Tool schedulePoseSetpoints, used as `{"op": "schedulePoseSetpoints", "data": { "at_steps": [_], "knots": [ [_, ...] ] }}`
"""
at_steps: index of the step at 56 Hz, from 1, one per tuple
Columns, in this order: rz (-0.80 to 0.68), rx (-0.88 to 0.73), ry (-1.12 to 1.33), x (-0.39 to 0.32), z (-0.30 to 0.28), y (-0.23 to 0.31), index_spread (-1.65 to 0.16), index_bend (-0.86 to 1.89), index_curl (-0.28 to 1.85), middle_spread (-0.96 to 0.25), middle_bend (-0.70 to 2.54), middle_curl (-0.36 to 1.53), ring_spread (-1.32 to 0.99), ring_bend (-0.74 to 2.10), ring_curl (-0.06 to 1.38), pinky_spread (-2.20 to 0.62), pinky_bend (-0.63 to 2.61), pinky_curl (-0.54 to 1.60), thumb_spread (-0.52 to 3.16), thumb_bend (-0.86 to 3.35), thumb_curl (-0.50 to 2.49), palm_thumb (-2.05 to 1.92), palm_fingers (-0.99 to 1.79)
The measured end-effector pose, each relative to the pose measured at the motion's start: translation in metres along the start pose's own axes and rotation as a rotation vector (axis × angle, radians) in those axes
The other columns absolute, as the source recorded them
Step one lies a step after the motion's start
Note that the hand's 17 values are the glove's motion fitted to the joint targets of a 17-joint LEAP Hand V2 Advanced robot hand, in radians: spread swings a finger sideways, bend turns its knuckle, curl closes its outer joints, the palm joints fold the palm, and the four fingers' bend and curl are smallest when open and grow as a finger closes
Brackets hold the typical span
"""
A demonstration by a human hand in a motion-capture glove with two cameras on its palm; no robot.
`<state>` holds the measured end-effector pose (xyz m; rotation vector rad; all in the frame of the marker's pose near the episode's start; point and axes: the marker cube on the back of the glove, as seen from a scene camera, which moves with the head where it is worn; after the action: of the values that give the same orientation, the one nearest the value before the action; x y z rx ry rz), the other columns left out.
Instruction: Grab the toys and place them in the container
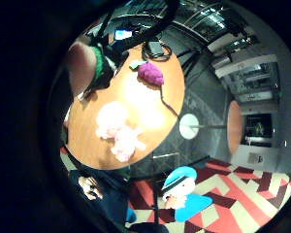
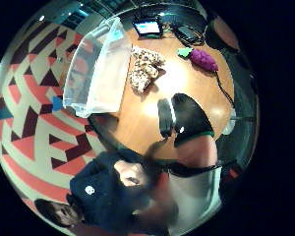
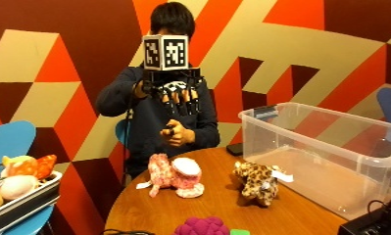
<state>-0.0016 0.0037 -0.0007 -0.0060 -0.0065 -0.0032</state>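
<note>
Gloved right hand was raised above the table, fingers hanging relaxed, holding nothing. Best first approach, probably: lower straight onto pink toy, grasp its body, then carry to container.

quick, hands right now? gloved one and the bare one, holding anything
Right hand: raised in front of the person, fingers hanging straight down, open, holding nothing.
Bare hand: curled at the chest; cannot tell whether it holds anything.
</note>
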Motion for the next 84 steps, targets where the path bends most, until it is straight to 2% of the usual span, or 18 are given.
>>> {"op": "schedulePoseSetpoints", "data": {
  "at_steps": [10,24,37,49,55,57,65,73,84],
  "knots": [
    [-0.014,-0.004,0.006,-0.001,0.0,0.002,-0.15,0.15,0.1,-0.05,0.24,0.1,-0.18,0.57,0.17,-0.11,0.61,0.22,1.07,0.21,0.09,0.2,0.62],
    [-0.048,-0.012,-0.007,-0.009,-0.002,0.007,-0.19,0.17,0.16,-0.06,0.26,0.17,-0.24,0.64,0.21,-0.14,0.66,0.27,1.44,0.22,0.17,0.17,0.55],
    [-0.078,-0.046,-0.081,-0.011,-0.006,0.004,-0.2,0.18,0.2,-0.06,0.27,0.23,-0.25,0.68,0.23,-0.14,0.7,0.29,1.55,0.22,0.22,0.16,0.51],
    [0.011,-0.106,-0.049,0.015,0.002,-0.041,-0.21,0.16,0.24,-0.06,0.28,0.27,-0.25,0.72,0.25,-0.14,0.75,0.32,1.58,0.21,0.25,0.15,0.48],
    [0.032,-0.095,-0.023,0.026,0.016,-0.071,-0.22,0.12,0.24,-0.05,0.23,0.28,-0.23,0.69,0.25,-0.13,0.84,0.35,1.57,0.21,0.26,0.14,0.25],
    [0.038,-0.083,-0.015,0.028,0.022,-0.08,-0.23,0.11,0.24,-0.04,0.21,0.28,-0.2,0.64,0.25,-0.1,0.87,0.37,1.57,0.2,0.26,0.13,0.13],
    [0.044,-0.07,0.004,0.045,0.057,-0.124,-0.24,0.13,0.23,-0.03,0.21,0.3,-0.13,0.53,0.21,-0.05,0.94,0.37,1.55,0.17,0.26,0.09,-0.06],
    [0.035,-0.084,-0.011,0.068,0.11,-0.163,-0.25,0.1,0.22,-0.02,0.18,0.31,-0.08,0.46,0.19,-0.02,0.95,0.37,1.51,0.13,0.26,0.05,-0.15],
    [0.072,-0.142,-0.022,0.092,0.181,-0.191,-0.25,0.08,0.19,-0.02,0.18,0.31,-0.05,0.44,0.2,0.0,0.95,0.36,1.47,0.09,0.27,0.04,-0.14]
  ]
}}
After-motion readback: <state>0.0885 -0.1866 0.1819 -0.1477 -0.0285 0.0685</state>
